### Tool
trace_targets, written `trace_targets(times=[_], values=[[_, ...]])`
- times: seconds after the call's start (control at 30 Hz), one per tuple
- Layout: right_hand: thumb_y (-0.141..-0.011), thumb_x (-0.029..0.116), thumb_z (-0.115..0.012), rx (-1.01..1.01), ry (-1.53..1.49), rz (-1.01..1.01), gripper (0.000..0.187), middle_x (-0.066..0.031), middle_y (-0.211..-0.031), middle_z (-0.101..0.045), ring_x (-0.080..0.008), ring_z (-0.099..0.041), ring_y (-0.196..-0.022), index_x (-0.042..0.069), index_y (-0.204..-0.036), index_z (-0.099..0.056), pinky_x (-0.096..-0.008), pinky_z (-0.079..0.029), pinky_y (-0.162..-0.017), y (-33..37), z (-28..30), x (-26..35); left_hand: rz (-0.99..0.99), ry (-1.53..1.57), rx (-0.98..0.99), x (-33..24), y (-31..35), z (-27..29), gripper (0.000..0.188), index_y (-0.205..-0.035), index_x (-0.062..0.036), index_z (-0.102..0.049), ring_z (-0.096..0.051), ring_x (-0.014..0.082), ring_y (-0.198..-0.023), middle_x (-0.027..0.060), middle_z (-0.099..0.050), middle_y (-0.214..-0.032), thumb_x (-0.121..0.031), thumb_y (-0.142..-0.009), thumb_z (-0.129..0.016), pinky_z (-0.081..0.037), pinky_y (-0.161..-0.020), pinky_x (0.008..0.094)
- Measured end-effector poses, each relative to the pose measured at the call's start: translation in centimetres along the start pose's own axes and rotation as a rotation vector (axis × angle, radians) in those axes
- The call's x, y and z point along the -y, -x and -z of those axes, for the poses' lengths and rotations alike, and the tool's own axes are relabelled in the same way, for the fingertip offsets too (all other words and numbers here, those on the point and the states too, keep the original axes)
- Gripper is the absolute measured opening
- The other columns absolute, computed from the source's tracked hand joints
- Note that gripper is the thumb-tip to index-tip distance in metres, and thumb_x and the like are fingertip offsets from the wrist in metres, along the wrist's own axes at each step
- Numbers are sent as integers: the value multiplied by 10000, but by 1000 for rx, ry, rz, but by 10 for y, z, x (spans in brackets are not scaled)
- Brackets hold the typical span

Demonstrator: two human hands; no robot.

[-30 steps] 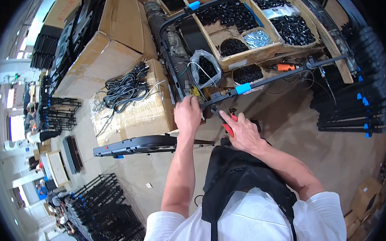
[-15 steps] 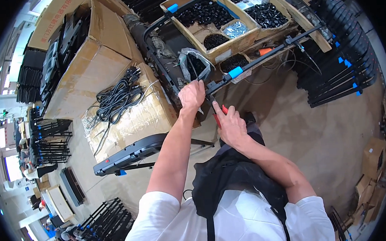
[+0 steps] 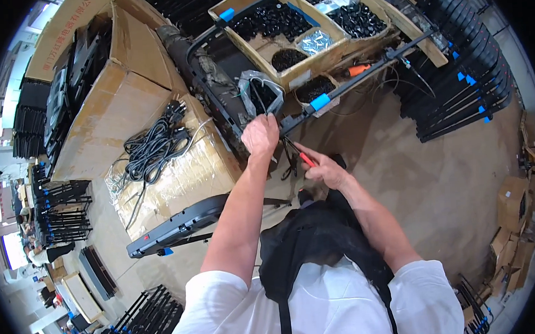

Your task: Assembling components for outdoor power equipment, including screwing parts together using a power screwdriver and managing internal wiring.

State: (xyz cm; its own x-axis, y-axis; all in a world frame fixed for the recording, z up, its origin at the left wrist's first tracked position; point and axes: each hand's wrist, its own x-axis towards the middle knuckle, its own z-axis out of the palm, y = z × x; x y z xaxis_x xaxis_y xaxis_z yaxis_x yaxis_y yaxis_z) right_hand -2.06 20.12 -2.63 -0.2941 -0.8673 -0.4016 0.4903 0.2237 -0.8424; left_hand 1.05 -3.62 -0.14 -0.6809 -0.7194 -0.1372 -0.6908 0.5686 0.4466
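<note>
The left hand (image 3: 260,135) grips the black metal frame (image 3: 360,78) where its bars meet, hiding the joint, while the right hand (image 3: 324,171) just below holds a red-handled tool (image 3: 304,158) whose tip is hard to make out.

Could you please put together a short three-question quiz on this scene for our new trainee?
1. True or false: the left hand grips the black metal frame.
2. What colour is the handle of the tool in the right hand?
3. The coiled black cables lie on: A) the floor B) a cardboard box C) the wooden tray

Key: 1 true; 2 red; 3 B
</note>
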Motion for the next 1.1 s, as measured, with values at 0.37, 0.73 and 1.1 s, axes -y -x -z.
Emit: trace_targets(times=[0.37, 0.73, 1.1], values=[[-927, 236, -609, -201, 759, -292, 440, -316, -1140, -721, -495, -677, -1136, -24, -1280, -580, -556, -520, -951, 14, 47, -6, -15, 39, -85, -16, -12, -1, 459, -888, -29, -769, -741, 468, -888, 281, -750, -915, -408, -1033, -554, -572, -843, 569], [-880, 150, -818, -606, -194, -261, 221, 26, -809, -621, -144, -593, -676, 162, -1018, -645, -339, -443, -529, -179, 139, -115, 58, 289, -36, -12, -16, 32, 476, -1348, -47, -663, -716, 375, -1083, 223, -728, -1149, -381, -1009, -664, -563, -935, 462], [-999, 252, -709, -177, 378, -550, 200, -59, -786, -660, -200, -672, -699, 155, -1133, -597, -391, -560, -569, -159, 189, -80, 46, -260, -1256, 69, -144, 405, 445, -1337, -26, -637, -580, 412, -1246, 218, -645, -1288, -137, -916, -728, -449, -1109, 489]])
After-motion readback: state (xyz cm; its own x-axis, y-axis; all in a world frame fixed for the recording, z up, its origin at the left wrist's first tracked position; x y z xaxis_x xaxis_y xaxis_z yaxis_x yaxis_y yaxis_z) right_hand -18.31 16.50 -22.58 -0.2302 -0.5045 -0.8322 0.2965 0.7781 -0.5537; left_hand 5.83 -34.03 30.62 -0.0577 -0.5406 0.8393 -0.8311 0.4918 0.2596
